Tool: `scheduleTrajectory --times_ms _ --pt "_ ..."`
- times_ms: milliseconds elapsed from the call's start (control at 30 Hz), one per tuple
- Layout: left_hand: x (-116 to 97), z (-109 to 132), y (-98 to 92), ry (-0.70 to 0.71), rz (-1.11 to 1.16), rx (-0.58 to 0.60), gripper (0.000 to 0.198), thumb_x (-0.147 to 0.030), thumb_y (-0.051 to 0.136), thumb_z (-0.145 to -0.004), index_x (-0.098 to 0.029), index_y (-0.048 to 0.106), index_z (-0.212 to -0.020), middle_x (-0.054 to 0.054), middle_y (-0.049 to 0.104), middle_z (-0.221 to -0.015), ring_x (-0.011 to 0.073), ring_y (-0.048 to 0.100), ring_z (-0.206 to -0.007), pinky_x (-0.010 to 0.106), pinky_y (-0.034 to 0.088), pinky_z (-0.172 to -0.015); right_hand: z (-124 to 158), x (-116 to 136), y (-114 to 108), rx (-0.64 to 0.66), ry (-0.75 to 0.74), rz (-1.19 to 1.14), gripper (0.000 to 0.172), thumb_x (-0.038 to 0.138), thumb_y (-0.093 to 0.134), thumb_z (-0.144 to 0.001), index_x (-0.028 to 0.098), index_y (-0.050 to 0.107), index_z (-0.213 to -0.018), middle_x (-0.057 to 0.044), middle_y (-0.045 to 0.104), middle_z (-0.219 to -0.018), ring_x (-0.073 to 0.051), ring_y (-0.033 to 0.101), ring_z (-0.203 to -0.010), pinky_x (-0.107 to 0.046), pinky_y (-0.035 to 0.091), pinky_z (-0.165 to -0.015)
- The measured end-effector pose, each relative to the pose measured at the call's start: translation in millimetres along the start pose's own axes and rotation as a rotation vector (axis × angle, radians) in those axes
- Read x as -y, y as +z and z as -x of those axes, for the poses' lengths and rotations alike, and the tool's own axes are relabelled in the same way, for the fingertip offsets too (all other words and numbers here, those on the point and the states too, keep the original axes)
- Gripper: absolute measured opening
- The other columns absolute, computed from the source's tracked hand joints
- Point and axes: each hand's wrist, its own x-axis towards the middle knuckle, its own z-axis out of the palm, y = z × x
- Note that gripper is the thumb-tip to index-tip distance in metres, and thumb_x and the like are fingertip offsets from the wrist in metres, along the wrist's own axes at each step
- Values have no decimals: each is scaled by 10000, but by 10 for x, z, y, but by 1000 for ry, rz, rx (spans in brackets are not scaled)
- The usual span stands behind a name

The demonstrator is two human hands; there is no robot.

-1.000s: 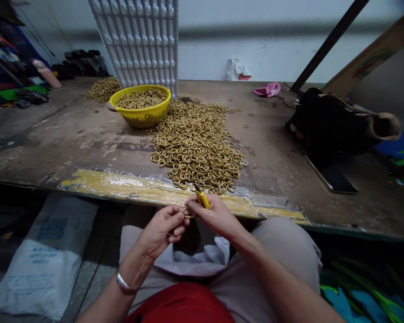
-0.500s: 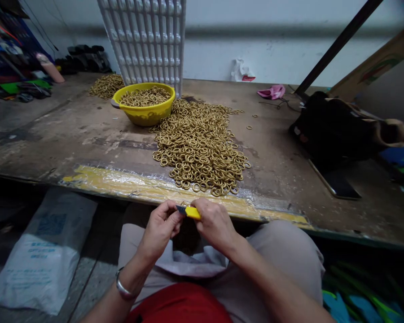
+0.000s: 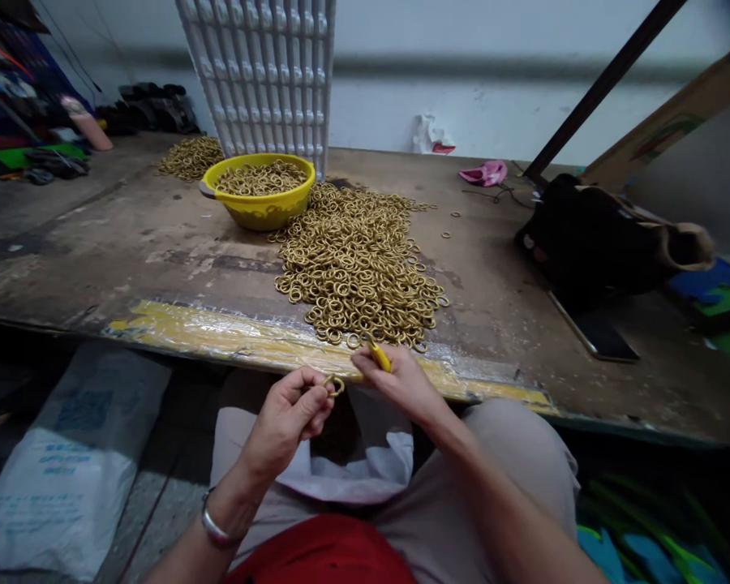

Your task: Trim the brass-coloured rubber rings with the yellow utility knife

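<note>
Left hand pinches one round, brass-coloured, metallic-looking ring by its edge, seemingly to leave the remainder exposed; right hand, apart from it, grasps a yellow-handled cutter angled forward; loose brass-coloured ring heap lies just beyond, presumably for easy reach

a worn brown workbench with a scuffed, stained top carries everything, its front edge nearest the viewer covered with strips of shiny yellow tape. on it stands a round yellow plastic basin. directly right of the basin and spreading in front of it lies a broad pile of gold-coloured rings; behind it to the left, a smaller heap of similar rings. well right of the basin lie a crumpled pink cloth, a bulky black fabric bundle and a flat dark phone.
</note>
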Motion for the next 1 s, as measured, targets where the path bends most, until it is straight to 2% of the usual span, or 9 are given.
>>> scheduleTrajectory --times_ms 100,267,367,500,600,767,900,1000 --pt "38 -24 13 39 39 -44 327 -420 702 -775 -156 509 -768 -22 518 -653 29 325 -443 140 220 -382 41 96 148 198 99 -397 344 483 534 -819 158 570 -712 25 516 -589 -64 369 -453 -200 270 -438" --pt "99 17 11 96 -131 -41 248 -357 656 -836 -155 514 -814 -10 551 -697 31 362 -492 137 270 -432 90 199 215 284 252 -656 364 507 657 -679 163 543 -708 70 448 -499 -40 290 -375 -187 213 -363" --pt "98 39 6 83 -163 -32 299 -329 699 -806 -177 507 -979 11 595 -793 37 416 -535 137 323 -474 92 196 160 229 241 -634 306 440 672 -678 153 575 -721 74 428 -468 -44 308 -390 -186 224 -379" --pt "85 9 -11 11 17 44 392 -392 676 -815 -175 479 -1076 38 621 -787 35 410 -471 129 245 -399 87 151 114 56 96 -528 237 372 676 -716 144 627 -763 45 489 -555 -60 383 -484 -192 283 -446" --pt "77 -23 -13 -27 113 78 359 -410 675 -813 -174 493 -1012 48 636 -777 45 442 -459 122 212 -371 98 130 124 46 24 -507 224 365 671 -740 147 631 -774 27 540 -627 -75 449 -552 -200 336 -507" --pt "64 -63 10 -103 187 106 291 -380 697 -800 -137 549 -856 56 643 -779 39 454 -452 116 222 -353 131 130 187 138 -4 -565 222 370 631 -799 151 599 -824 25 582 -600 -95 528 -572 -220 419 -590" --pt "30 -78 -1 -171 201 147 262 -349 693 -805 -104 599 -810 62 637 -743 35 444 -440 122 226 -350 143 131 189 117 -73 -517 188 344 613 -826 156 604 -825 10 612 -642 -101 547 -601 -216 431 -602" --pt "8 -70 -17 -167 185 161 281 -377 676 -813 -107 602 -784 65 633 -727 42 447 -438 131 224 -356 144 138 167 103 -152 -438 156 308 581 -856 161 611 -815 7 613 -674 -101 549 -623 -215 428 -621"
